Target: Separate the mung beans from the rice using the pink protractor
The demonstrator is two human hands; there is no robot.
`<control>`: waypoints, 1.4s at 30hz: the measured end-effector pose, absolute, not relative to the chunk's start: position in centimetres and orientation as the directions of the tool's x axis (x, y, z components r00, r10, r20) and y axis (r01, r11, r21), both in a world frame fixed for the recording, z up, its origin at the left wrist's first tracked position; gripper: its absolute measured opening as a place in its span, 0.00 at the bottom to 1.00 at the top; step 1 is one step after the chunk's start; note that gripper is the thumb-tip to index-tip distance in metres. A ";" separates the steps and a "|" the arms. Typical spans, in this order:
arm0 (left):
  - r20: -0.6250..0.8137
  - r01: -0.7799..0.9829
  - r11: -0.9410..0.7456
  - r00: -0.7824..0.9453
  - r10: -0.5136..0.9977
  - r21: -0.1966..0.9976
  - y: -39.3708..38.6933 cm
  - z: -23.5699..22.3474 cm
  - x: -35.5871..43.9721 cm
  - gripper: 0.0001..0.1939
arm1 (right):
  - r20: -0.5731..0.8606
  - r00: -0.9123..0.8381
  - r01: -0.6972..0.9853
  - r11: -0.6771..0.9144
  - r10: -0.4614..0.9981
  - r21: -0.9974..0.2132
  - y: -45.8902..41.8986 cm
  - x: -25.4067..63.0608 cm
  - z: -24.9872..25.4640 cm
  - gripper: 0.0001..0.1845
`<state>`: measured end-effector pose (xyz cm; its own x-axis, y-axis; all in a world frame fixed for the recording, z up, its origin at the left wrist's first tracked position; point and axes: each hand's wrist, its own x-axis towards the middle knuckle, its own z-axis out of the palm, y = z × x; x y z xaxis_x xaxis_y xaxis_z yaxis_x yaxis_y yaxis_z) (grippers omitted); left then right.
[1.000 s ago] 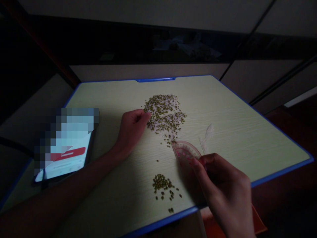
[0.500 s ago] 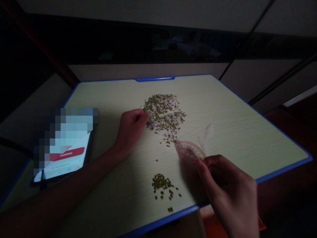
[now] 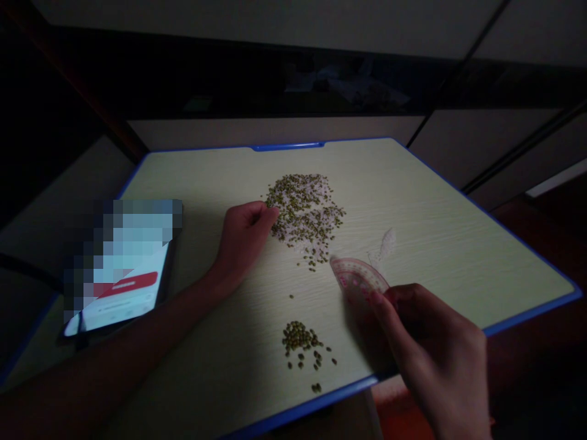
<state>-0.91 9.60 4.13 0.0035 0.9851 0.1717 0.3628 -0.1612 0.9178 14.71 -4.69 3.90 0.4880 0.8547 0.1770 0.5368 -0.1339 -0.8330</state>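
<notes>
A mixed heap of green beans and white rice point(image 3: 305, 211) lies in the middle of a pale blue-edged table point(image 3: 435, 201). My left hand point(image 3: 243, 241) rests on the table with curled fingers touching the heap's left edge. My right hand point(image 3: 431, 348) pinches a clear pink protractor point(image 3: 360, 278), whose tip stands just below the heap. A small pile of green beans point(image 3: 302, 342) lies apart near the front edge.
A lit phone point(image 3: 121, 269) lies at the table's left side with a cable at its lower end. A small clear plastic scrap point(image 3: 383, 247) lies right of the protractor. Dark shelving runs behind the table.
My right hand has drawn the protractor a little to the right and away from the heap's lower edge. My left hand has stayed still.
</notes>
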 end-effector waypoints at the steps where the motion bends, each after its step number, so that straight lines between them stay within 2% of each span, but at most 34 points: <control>1: 0.170 0.361 -0.160 0.005 0.985 0.919 9.6 4.1 -0.9 0.18 | 0.188 0.493 0.544 -0.132 0.850 -0.829 -4.6 15.0 3.9 0.10; 9: 0.167 0.354 -0.159 0.006 0.986 0.922 9.6 3.9 -1.0 0.17 | 0.252 0.471 0.594 -0.093 0.846 -0.799 -4.5 16.0 3.9 0.09; 16: 0.174 0.373 -0.163 0.005 0.985 0.914 9.6 4.1 -0.9 0.17 | 0.180 0.482 0.515 -0.111 0.858 -0.850 -4.4 14.1 4.2 0.11; 25: 0.175 0.361 -0.164 0.005 0.985 0.918 9.8 3.9 -1.0 0.18 | 0.157 0.496 0.513 -0.143 0.854 -0.847 -4.1 14.2 4.2 0.10; 34: 0.147 0.328 -0.139 0.001 0.989 0.934 9.7 3.9 -0.9 0.17 | 0.174 0.376 0.524 -0.054 0.910 -0.850 -3.4 14.6 4.0 0.09; 42: 0.164 0.347 -0.153 -0.003 0.986 0.925 9.7 3.9 -0.9 0.17 | 0.106 0.433 0.481 -0.129 0.895 -0.867 -3.8 13.9 4.3 0.10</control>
